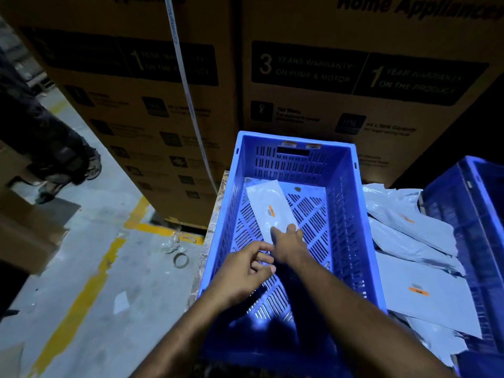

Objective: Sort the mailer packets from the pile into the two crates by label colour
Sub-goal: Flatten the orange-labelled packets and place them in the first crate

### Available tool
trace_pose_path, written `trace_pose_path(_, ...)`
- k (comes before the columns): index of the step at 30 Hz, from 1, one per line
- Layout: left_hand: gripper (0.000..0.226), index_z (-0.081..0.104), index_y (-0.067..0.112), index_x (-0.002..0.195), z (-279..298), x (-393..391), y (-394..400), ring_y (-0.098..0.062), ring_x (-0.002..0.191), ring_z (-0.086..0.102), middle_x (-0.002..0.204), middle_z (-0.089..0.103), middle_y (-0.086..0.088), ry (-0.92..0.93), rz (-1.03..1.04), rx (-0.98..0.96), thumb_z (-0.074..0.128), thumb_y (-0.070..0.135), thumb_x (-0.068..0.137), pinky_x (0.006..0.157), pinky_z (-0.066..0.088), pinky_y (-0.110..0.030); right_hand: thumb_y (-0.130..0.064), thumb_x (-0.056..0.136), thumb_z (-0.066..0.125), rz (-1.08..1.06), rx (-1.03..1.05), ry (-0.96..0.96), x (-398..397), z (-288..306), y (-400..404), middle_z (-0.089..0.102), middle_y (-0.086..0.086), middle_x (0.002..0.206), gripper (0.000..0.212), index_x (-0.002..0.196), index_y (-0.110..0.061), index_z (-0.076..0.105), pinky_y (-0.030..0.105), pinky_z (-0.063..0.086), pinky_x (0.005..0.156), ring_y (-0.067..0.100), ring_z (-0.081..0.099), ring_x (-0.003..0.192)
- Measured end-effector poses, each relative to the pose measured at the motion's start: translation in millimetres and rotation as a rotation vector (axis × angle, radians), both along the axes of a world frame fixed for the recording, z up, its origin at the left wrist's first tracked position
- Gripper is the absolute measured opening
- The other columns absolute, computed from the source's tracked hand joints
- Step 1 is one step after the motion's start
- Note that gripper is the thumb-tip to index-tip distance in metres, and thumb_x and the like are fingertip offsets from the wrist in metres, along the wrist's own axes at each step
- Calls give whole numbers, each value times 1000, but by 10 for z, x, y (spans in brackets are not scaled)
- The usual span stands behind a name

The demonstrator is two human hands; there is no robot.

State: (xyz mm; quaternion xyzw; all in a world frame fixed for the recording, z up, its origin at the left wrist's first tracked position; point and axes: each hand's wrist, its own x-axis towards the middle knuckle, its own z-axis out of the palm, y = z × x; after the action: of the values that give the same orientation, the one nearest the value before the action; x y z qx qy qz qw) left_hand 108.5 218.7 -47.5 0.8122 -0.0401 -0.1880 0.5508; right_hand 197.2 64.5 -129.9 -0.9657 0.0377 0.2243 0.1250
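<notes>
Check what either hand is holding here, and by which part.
Right hand holds the white plastic mailer packet at its near end, inside the blue plastic crate. Left hand holds nothing.

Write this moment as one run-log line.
right hand: on packet in crate | left hand: over crate, holds nothing | packet label: orange | pile: right of crate

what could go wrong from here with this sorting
1. The packet in the crate lies slantwise with the right hand on its near end; it may settle askew.
2. The crate sits by the table's left edge, so a hard push could slide it off.
3. The pile slumps between the two crates; packets might slip down unsorted.
4. Dim light could make label colours easy to misread.
</notes>
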Motion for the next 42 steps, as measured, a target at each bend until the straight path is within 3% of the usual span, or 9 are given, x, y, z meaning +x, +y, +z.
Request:
trace_pose_path(5,31,62,33,118,96,-7,-23,-1,77,62,105,73,7,-42,-38,-42,68,20,90,76,49,-16,-21,97,43,215,197,12,-25,-44,161,27,23,138,22,119,-20,43,50,39,98,41,33,128)
trace_pose_path(8,30,63,33,116,164,-39,-1,-4,78,62,103,74,6,-85,-22,-60,67,17,91,70,45,-13,-28,93,49,259,59,-56,21,-99,178,29,14,138,43,133,-17,40,46,45,93,37,33,122)
trace_pose_path(14,28,66,25,118,214,-16,97,-7,87,69,100,74,8,-160,75,-24,65,11,94,70,46,-11,-32,92,55,360,93,-46,150,-141,244,34,7,137,40,129,-20,45,41,41,98,34,35,128)
trace_pose_path(18,27,66,29,116,199,-44,72,-11,89,70,98,74,9,-175,79,-30,63,14,93,80,55,-23,-22,94,51,373,110,-77,218,-155,303,33,14,143,41,133,-12,44,38,37,102,35,32,131)
trace_pose_path(24,26,66,30,115,198,-59,74,-11,91,70,98,74,9,-195,96,-1,64,14,94,83,55,-24,-27,92,57,373,190,-70,195,-144,266,26,17,153,52,138,-10,42,41,37,108,36,27,140)
trace_pose_path(30,31,67,38,101,277,-63,-39,-6,88,69,92,74,17,-245,141,30,64,8,93,79,54,-23,-24,97,58,308,200,-238,152,200,-33,27,17,158,58,151,-13,38,40,31,116,33,19,147)
trace_pose_path(32,26,66,41,98,323,-84,-173,-6,85,69,90,74,16,-259,150,30,64,16,93,78,55,-29,-25,96,60,285,217,-283,66,441,-239,29,18,157,60,151,-12,39,37,27,117,32,20,147)
trace_pose_path(37,18,67,38,102,384,-214,-650,-17,88,71,93,75,10,-286,141,-24,61,41,85,86,56,-45,-22,91,64,245,302,-523,-477,1096,-880,43,15,148,54,142,-8,51,40,31,116,31,32,140)
trace_pose_path(42,25,65,42,103,435,-528,-1283,-15,93,71,97,75,8,-298,120,-60,59,50,80,87,56,-45,-18,88,65,130,383,-721,-1241,1375,-1702,62,12,125,39,125,-7,64,27,32,105,31,52,120)
